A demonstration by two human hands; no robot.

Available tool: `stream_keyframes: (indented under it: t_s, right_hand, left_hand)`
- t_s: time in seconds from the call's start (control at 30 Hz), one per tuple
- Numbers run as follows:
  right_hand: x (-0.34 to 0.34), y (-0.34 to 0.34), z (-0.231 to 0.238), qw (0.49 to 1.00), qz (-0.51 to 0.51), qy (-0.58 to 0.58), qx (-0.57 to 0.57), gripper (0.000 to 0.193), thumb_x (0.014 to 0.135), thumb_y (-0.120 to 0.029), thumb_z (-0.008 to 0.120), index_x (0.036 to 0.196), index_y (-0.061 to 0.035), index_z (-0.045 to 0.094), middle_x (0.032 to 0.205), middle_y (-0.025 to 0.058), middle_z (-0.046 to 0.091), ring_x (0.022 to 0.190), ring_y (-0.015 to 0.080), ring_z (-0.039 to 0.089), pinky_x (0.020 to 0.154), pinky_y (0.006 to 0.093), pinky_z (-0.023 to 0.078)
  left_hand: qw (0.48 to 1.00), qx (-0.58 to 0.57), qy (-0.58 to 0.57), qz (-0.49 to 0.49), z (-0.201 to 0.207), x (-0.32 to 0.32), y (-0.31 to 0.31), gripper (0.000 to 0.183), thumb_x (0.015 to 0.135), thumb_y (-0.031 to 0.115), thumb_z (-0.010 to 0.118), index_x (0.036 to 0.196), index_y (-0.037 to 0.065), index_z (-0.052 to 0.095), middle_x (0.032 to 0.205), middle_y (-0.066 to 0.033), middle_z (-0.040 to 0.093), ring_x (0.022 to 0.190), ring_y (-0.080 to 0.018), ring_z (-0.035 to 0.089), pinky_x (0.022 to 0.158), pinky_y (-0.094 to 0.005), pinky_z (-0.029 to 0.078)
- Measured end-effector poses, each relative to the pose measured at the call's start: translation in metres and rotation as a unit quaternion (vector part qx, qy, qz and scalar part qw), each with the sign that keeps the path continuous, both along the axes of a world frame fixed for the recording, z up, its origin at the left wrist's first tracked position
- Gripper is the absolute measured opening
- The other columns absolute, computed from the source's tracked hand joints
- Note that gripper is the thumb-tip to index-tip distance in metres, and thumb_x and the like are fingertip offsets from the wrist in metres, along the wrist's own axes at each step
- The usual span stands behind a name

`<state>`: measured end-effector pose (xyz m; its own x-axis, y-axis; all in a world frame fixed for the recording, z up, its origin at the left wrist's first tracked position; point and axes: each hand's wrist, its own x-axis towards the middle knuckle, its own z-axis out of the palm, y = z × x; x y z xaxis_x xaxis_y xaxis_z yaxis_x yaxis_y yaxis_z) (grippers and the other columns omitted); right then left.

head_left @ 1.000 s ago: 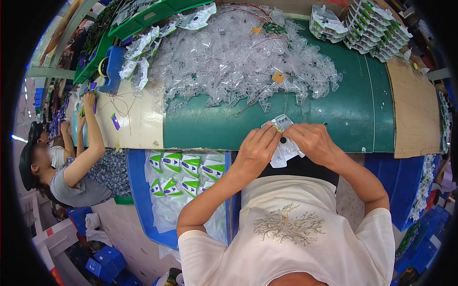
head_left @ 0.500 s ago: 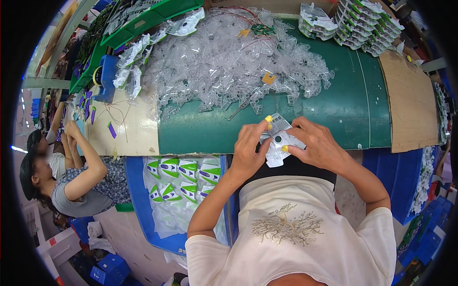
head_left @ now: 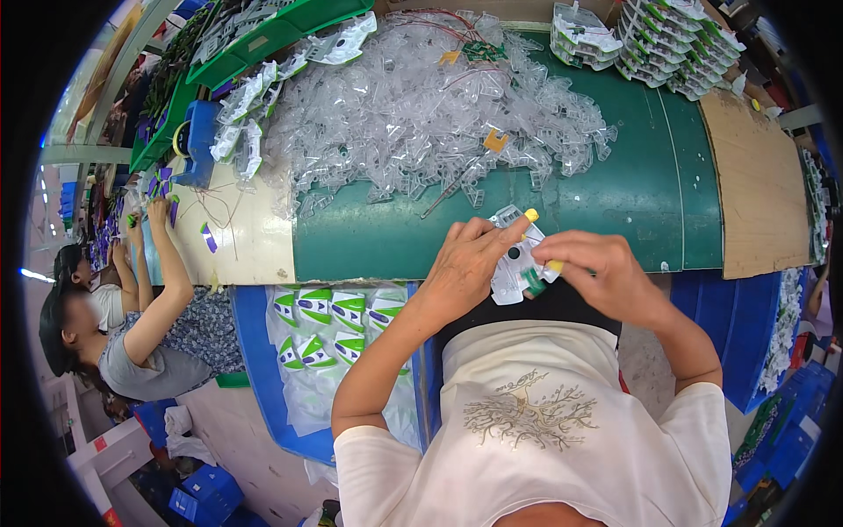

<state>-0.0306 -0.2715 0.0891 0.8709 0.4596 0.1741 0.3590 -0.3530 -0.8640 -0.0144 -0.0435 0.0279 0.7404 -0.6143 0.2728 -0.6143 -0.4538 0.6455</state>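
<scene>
A long green work surface [head_left: 615, 202] curves across the upper half of the frame, and a big heap of clear plastic shells [head_left: 421, 105] fills its upper middle, with stacks of packed trays [head_left: 650, 44] at the upper right and a bare brown board [head_left: 760, 176] further right. Below the table edge at lower left of centre sits a blue bin [head_left: 255, 351] lined with a bag of green-and-white packed pieces [head_left: 325, 329]; another person [head_left: 132, 342] works at the far left. In the middle of the frame, just over the near table edge, both hands meet on a clear blister pack [head_left: 518, 268] with small yellow, black and green parts inside. The left hand [head_left: 465, 263] grips its left side, fingers curled over the top; the right hand [head_left: 601, 272] pinches its right edge — both closed on the pack. The step in hand looks like pressing the shell shut around its contents. The next move would seem to call for firm, even pressure along the rim while the small parts keep seated — a skewed squeeze could pop one loose.
</scene>
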Motion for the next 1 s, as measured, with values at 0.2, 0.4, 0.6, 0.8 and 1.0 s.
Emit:
stream_keyframes:
  t_s: [0.2,0.4,0.6,0.8,1.0]
  right_hand:
    - [-0.029,0.013,-0.04,0.97,-0.005,-0.186,-0.157,0.026,0.072,0.003,0.072,0.098,-0.0003,0.071,0.093,0.0126,0.067,0.078,0.0271,0.068,0.066,0.0366,0.055]
    - [-0.025,0.014,-0.037,0.985,-0.042,-0.141,-0.092,0.026,0.07,0.004,0.072,0.095,-0.0017,0.07,0.104,0.0101,0.066,0.07,0.0221,0.066,0.058,0.0337,0.052]
    - [-0.026,-0.02,-0.048,0.982,-0.176,0.025,-0.064,0.022,0.083,0.001,0.067,0.104,-0.0008,0.06,0.077,0.009,0.066,0.057,0.0132,0.06,0.049,0.0286,0.046]
    - [-0.022,-0.011,-0.062,0.977,-0.199,0.071,0.04,0.021,0.086,0.003,0.06,0.105,-0.0016,0.054,0.072,0.0063,0.062,0.062,0.0101,0.06,0.057,0.0266,0.049]
    - [0.068,-0.064,-0.03,0.935,-0.33,-0.009,0.132,0.016,0.089,0.0,0.057,0.104,-0.0012,0.054,0.071,-0.0015,0.058,0.063,0.0021,0.053,0.052,0.0217,0.041]
  left_hand:
    - [1.0,-0.007,0.006,0.021,-0.003,-0.004,-0.004,0.082,0.069,-0.014,0.062,0.146,0.007,0.042,0.104,-0.0073,0.067,0.096,-0.0268,0.055,0.081,-0.0376,0.039]
    - [0.999,-0.025,0.007,0.028,-0.005,-0.003,-0.002,0.078,0.072,-0.012,0.06,0.146,0.006,0.042,0.107,-0.0073,0.068,0.096,-0.0272,0.055,0.082,-0.0384,0.039]
    - [0.999,-0.039,0.019,0.016,-0.003,0.002,-0.006,0.069,0.08,-0.008,0.059,0.146,0.005,0.04,0.112,-0.0078,0.068,0.098,-0.0292,0.055,0.085,-0.0396,0.039]
    - [0.983,-0.123,-0.08,0.115,-0.01,-0.007,-0.003,0.048,0.08,-0.008,0.066,0.127,-0.001,0.055,0.108,-0.0169,0.066,0.094,-0.034,0.06,0.085,-0.0434,0.046]
    - [0.956,-0.146,-0.106,0.231,-0.01,-0.003,0.007,0.037,0.08,-0.006,0.07,0.115,-0.001,0.058,0.1,-0.0158,0.067,0.087,-0.035,0.062,0.079,-0.0429,0.049]
